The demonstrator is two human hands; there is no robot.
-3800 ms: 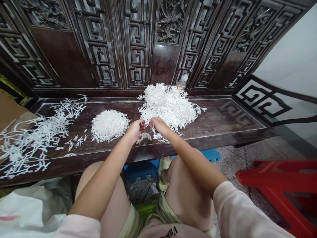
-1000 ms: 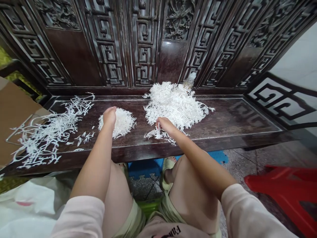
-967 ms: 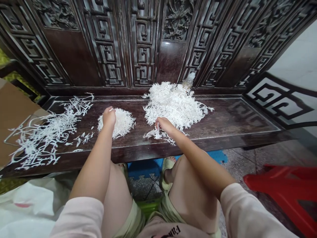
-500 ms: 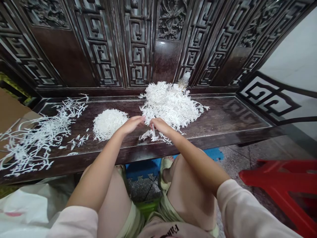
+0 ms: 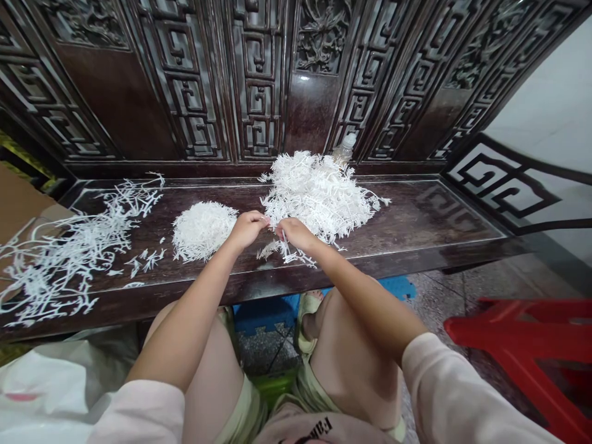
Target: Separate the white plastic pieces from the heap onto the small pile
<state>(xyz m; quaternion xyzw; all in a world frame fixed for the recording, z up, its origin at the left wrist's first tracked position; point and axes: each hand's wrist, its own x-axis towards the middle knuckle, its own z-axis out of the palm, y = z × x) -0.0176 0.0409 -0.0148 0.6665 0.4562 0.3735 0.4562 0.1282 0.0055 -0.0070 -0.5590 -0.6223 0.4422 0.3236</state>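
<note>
My left hand (image 5: 248, 229) is closed in a pinch just above the bench, between two white heaps; what its fingertips hold is too small to name. Close beside it, my right hand (image 5: 296, 233) is closed on a white branched plastic piece (image 5: 287, 250) that hangs below the fingers. Behind my right hand rises a large heap of white branched pieces (image 5: 319, 191). A smaller, rounder heap of small white bits (image 5: 201, 231) lies left of my left hand. Several loose branched pieces (image 5: 303, 259) lie under my right hand.
Long white stems (image 5: 87, 246) are spread over the left end of the dark wooden bench (image 5: 416, 234). A capped clear bottle (image 5: 345, 147) stands behind the large heap, against the carved backrest (image 5: 312, 105). A red plastic stool (image 5: 522, 327) is at the right, a white bag (image 5: 46, 382) at lower left.
My left hand has turned slightly, its fingers now drawn into a tighter pinch. My right hand has shifted a little to the left with its branched piece.
</note>
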